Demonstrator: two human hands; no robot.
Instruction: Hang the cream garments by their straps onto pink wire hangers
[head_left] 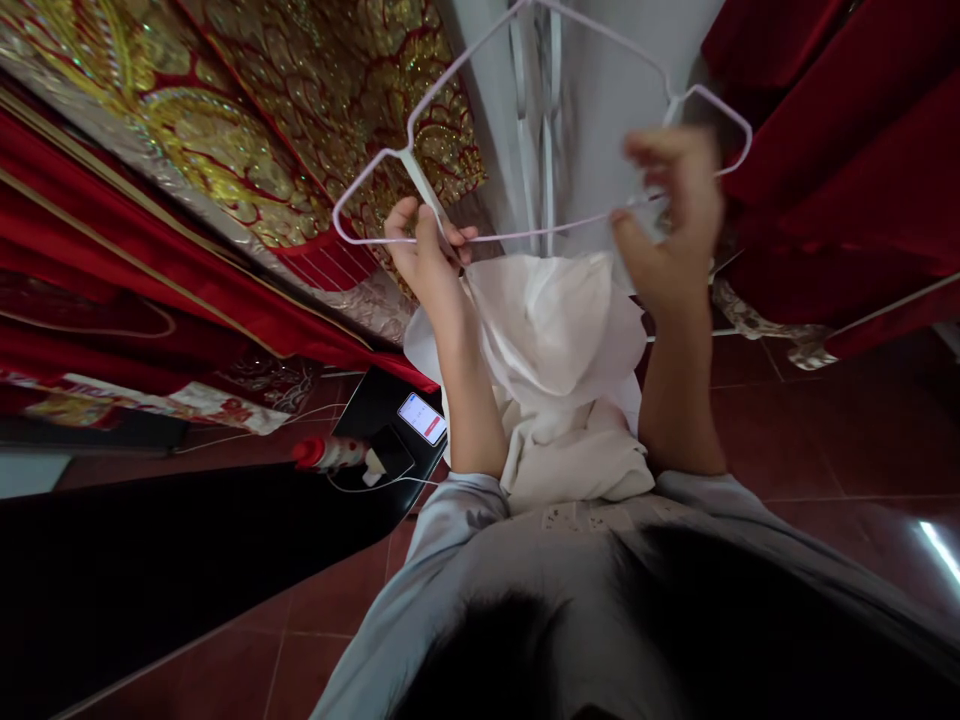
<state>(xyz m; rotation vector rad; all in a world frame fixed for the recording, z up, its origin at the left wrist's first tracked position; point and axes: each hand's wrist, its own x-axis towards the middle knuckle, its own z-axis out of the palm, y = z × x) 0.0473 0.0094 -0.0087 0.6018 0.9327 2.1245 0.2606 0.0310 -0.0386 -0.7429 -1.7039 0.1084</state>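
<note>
A pale pink clothes hanger [517, 234] is held up in front of me, with a white strap [421, 182] looped over its left notch. My left hand [433, 250] is closed around this strap where it crosses the hanger's bottom bar. At the hanger's right side, my right hand [679, 215] is blurred by motion, its thumb and fingers curved apart. White material passes over the right notch and down behind that hand; whether the fingers grip it cannot be made out. Below the bar hangs a white garment [555, 320] of thin fabric, bunched against my front between my forearms.
Gold-sequined and red garments [300, 130] hang on the left, dark red ones [847, 160] on the right. Pale doors with long handles [551, 130] stand ahead. A black table [285, 510] at lower left bears a lit phone [422, 418], a red-capped bottle [330, 453] and a white cable.
</note>
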